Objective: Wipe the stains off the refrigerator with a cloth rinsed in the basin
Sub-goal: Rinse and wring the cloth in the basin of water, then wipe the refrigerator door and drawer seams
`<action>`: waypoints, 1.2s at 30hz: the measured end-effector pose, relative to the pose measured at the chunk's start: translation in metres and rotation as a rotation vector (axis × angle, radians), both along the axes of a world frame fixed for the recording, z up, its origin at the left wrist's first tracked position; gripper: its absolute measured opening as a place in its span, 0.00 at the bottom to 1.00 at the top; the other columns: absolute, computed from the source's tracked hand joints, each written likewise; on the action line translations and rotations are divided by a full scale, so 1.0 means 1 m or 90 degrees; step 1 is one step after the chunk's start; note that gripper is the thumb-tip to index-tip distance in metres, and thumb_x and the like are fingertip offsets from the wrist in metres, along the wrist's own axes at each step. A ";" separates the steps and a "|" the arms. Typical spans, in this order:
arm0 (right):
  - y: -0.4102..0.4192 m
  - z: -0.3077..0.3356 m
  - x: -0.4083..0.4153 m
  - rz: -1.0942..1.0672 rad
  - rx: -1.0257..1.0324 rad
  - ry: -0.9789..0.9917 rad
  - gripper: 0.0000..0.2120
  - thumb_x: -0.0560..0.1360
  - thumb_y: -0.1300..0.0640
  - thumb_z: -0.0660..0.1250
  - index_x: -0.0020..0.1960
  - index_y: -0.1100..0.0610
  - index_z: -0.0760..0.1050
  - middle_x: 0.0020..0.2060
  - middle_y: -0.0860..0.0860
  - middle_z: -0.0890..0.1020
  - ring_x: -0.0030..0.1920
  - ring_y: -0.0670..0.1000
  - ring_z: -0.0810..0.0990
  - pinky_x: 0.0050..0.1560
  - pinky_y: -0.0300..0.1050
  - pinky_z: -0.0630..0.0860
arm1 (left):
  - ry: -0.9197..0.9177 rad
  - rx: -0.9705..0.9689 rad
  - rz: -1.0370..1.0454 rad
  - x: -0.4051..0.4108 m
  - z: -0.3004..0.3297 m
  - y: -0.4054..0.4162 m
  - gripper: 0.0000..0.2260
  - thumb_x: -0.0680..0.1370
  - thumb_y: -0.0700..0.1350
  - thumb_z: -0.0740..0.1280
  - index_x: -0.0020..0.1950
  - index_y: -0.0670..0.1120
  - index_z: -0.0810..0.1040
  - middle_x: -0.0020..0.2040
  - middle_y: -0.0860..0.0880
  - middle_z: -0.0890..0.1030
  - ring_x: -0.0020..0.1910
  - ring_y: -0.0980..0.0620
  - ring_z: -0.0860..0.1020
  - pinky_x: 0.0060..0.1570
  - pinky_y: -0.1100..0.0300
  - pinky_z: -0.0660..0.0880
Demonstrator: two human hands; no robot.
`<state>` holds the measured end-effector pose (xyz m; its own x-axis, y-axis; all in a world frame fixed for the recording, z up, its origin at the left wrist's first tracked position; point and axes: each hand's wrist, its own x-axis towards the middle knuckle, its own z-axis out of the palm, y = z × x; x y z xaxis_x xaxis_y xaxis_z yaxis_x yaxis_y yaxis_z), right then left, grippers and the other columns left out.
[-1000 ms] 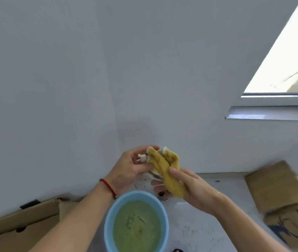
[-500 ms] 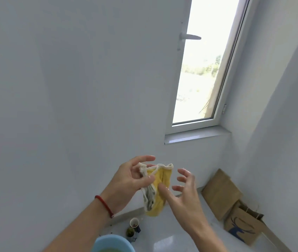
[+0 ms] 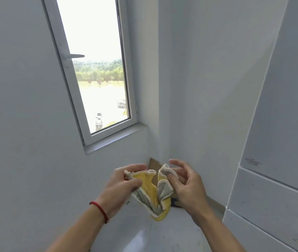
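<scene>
From the head view, the cloth (image 3: pixel 152 193) hangs in the lower middle of the frame, held up between both hands in front of the room corner. It is yellow on one side and grey on the other with a pale hem, spread into a V: its two top corners point up and apart, and its long axis runs down to a bunched tip. The left hand (image 3: pixel 121 190) pinches the left corner between thumb and fingers; a red string (image 3: pixel 100 210) circles that wrist. The right hand (image 3: pixel 187 186) pinches the right corner with thumb and forefinger, its other fingers loosely spread. The refrigerator (image 3: pixel 272 179) stands at the right edge of the frame, white, apart from the cloth. A window (image 3: pixel 97 73) fills the upper left.
</scene>
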<state>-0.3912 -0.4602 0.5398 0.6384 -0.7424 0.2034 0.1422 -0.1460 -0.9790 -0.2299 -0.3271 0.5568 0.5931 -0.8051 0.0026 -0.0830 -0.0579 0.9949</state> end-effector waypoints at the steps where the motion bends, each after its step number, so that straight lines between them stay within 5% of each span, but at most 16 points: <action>1: -0.014 0.006 -0.019 -0.023 -0.007 -0.001 0.11 0.80 0.57 0.72 0.62 0.48 0.80 0.49 0.47 0.88 0.50 0.47 0.87 0.48 0.41 0.83 | -0.119 0.087 0.030 -0.006 -0.003 -0.013 0.19 0.69 0.38 0.71 0.58 0.49 0.86 0.50 0.48 0.87 0.51 0.46 0.85 0.56 0.51 0.82; 5: -0.048 0.031 -0.070 -0.084 -0.043 0.008 0.08 0.81 0.62 0.70 0.57 0.54 0.85 0.48 0.49 0.89 0.50 0.48 0.88 0.46 0.37 0.81 | -0.392 0.254 0.006 -0.024 -0.013 -0.049 0.15 0.73 0.38 0.69 0.54 0.54 0.88 0.52 0.55 0.85 0.51 0.58 0.81 0.47 0.80 0.70; 8: -0.053 0.040 -0.082 -0.128 -0.032 -0.001 0.07 0.81 0.63 0.70 0.54 0.55 0.85 0.46 0.52 0.89 0.49 0.51 0.88 0.49 0.43 0.84 | -0.494 0.197 -0.047 -0.056 -0.009 -0.069 0.14 0.75 0.44 0.69 0.58 0.56 0.84 0.57 0.56 0.81 0.60 0.55 0.76 0.57 0.70 0.69; 12: -0.060 0.045 -0.087 -0.190 -0.039 0.012 0.04 0.80 0.61 0.72 0.53 0.57 0.85 0.45 0.53 0.89 0.47 0.54 0.89 0.51 0.50 0.84 | -0.150 -0.002 -0.289 -0.106 0.015 -0.102 0.10 0.75 0.49 0.75 0.56 0.51 0.83 0.50 0.49 0.86 0.51 0.48 0.84 0.56 0.51 0.81; 17: -0.072 0.054 -0.110 -0.298 -0.089 0.040 0.04 0.80 0.59 0.73 0.52 0.53 0.86 0.44 0.49 0.89 0.47 0.49 0.88 0.48 0.45 0.84 | -0.041 -0.100 -0.280 -0.099 0.015 -0.131 0.10 0.77 0.49 0.75 0.51 0.43 0.83 0.47 0.40 0.86 0.46 0.40 0.85 0.50 0.45 0.82; 20: -0.080 0.056 -0.134 -0.380 -0.134 0.097 0.07 0.82 0.60 0.69 0.50 0.51 0.84 0.42 0.47 0.88 0.45 0.47 0.86 0.48 0.44 0.84 | -0.064 -0.104 -0.278 -0.083 0.018 -0.142 0.21 0.74 0.60 0.75 0.45 0.41 0.79 0.37 0.44 0.81 0.36 0.46 0.78 0.38 0.51 0.75; 22: -0.086 0.060 -0.149 -0.418 -0.143 0.136 0.08 0.83 0.60 0.67 0.50 0.51 0.83 0.42 0.47 0.87 0.44 0.48 0.85 0.47 0.45 0.83 | -0.109 -0.130 -0.287 -0.079 0.028 -0.149 0.19 0.75 0.59 0.74 0.43 0.43 0.79 0.34 0.46 0.79 0.33 0.48 0.76 0.34 0.56 0.73; 24: -0.093 0.072 -0.163 -0.442 -0.082 0.037 0.07 0.83 0.60 0.67 0.52 0.54 0.84 0.42 0.49 0.88 0.46 0.51 0.85 0.46 0.43 0.81 | -0.105 -0.192 -0.267 -0.073 0.047 -0.161 0.16 0.74 0.56 0.74 0.44 0.42 0.80 0.35 0.46 0.79 0.33 0.50 0.76 0.31 0.58 0.73; 26: -0.091 0.083 -0.174 -0.382 0.055 -0.172 0.10 0.85 0.55 0.64 0.59 0.57 0.83 0.49 0.53 0.88 0.53 0.54 0.84 0.52 0.46 0.80 | 0.033 -0.242 -0.290 -0.062 0.064 -0.177 0.19 0.73 0.56 0.75 0.51 0.41 0.83 0.43 0.43 0.82 0.42 0.48 0.80 0.41 0.56 0.77; 28: -0.080 0.074 -0.177 -0.238 0.172 -0.229 0.23 0.86 0.43 0.56 0.68 0.57 0.79 0.62 0.55 0.85 0.64 0.55 0.82 0.65 0.56 0.76 | 0.190 -0.163 -0.396 -0.057 0.059 -0.188 0.29 0.72 0.63 0.75 0.63 0.44 0.82 0.57 0.43 0.83 0.55 0.44 0.81 0.56 0.46 0.79; 30: -0.060 0.033 -0.168 -0.161 0.264 -0.166 0.24 0.84 0.44 0.60 0.72 0.59 0.76 0.66 0.58 0.82 0.68 0.58 0.80 0.72 0.62 0.72 | 0.264 0.020 -0.502 -0.063 0.016 -0.183 0.32 0.72 0.63 0.74 0.67 0.42 0.79 0.63 0.40 0.82 0.61 0.39 0.81 0.64 0.38 0.75; 32: -0.047 -0.017 -0.165 -0.214 0.346 -0.098 0.21 0.79 0.56 0.70 0.69 0.63 0.77 0.62 0.62 0.84 0.63 0.62 0.83 0.67 0.64 0.77 | 0.289 0.149 -0.549 -0.075 -0.032 -0.166 0.27 0.74 0.50 0.78 0.67 0.37 0.79 0.64 0.34 0.80 0.63 0.34 0.80 0.68 0.33 0.71; 36: -0.043 -0.056 -0.187 -0.298 0.487 -0.041 0.19 0.78 0.64 0.68 0.66 0.72 0.78 0.59 0.68 0.83 0.60 0.65 0.84 0.59 0.58 0.82 | 0.334 0.216 -0.492 -0.060 -0.064 -0.167 0.25 0.74 0.44 0.75 0.66 0.30 0.78 0.62 0.32 0.81 0.58 0.36 0.83 0.67 0.40 0.75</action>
